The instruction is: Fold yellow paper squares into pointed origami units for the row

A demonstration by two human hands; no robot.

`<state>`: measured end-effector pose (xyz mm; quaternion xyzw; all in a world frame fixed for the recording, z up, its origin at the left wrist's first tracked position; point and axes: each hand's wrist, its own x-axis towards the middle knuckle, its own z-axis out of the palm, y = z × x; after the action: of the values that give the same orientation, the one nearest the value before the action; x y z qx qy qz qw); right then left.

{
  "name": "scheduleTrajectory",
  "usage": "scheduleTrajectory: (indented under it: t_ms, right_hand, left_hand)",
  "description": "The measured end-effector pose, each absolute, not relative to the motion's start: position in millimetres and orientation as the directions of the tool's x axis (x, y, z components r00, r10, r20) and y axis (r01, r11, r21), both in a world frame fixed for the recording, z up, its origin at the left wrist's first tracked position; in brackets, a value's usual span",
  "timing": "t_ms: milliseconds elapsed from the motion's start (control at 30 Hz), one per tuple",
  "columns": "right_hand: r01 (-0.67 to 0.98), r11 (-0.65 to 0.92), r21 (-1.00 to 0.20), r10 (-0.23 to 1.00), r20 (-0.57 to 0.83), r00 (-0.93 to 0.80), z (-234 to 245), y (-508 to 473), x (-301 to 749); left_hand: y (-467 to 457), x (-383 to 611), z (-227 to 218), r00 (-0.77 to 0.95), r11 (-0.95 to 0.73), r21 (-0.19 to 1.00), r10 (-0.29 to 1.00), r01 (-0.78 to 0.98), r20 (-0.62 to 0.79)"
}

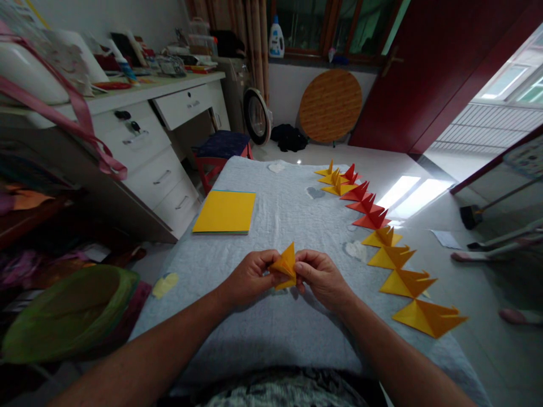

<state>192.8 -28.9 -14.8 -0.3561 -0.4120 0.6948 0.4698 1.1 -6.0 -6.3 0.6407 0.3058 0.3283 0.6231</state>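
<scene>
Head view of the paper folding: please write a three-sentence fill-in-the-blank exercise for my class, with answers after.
The left hand and right hand pinch ____ folded paper piece between them.
The flat paper stack lies to the ____ of both hands.
The row of finished folded pieces runs along the ____ edge of the cloth.
Missing words: one; left; right.

- Centre: the grey table cloth (271,203) is lying bare from my hands to the far edge, and I am finding open passage straight ahead.
- Near middle: my left hand (250,278) and right hand (323,278) are occupying it, both pinching one folded orange paper (285,265).
- Left: a stack of yellow paper sheets (224,212) is lying flat, well apart from my left hand.
- Right: a row of folded paper pieces (390,257) is lining the edge, blocking a sideways sweep.
- Off-table left: a white drawer desk (161,164) is standing close.
</scene>
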Motion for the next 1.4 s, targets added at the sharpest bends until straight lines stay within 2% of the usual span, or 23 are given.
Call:
scheduleTrajectory:
  t_ms: [467,833,1400]
  right_hand:
    - [-0.37,-0.21,-0.905,0.952,-0.104,-0.286,-17.0,-29.8,192.1]
    - [-0.474,-0.366,-0.801,0.885,-0.142,-0.443,-14.9,-29.5,193.2]
    - [-0.481,-0.325,-0.814,0.903,-0.116,-0.413,-15.9,-29.8,192.0]
  left_hand:
    - [-9.1,1.9,-3.1,0.623,-0.093,0.996,0.779,0.006,0.069]
    - [-8.6,0.5,-5.8,0.631,-0.015,0.998,0.775,-0.058,0.048]
    - [-9.4,1.1,-2.5,0.622,-0.076,0.997,0.781,0.001,0.058]
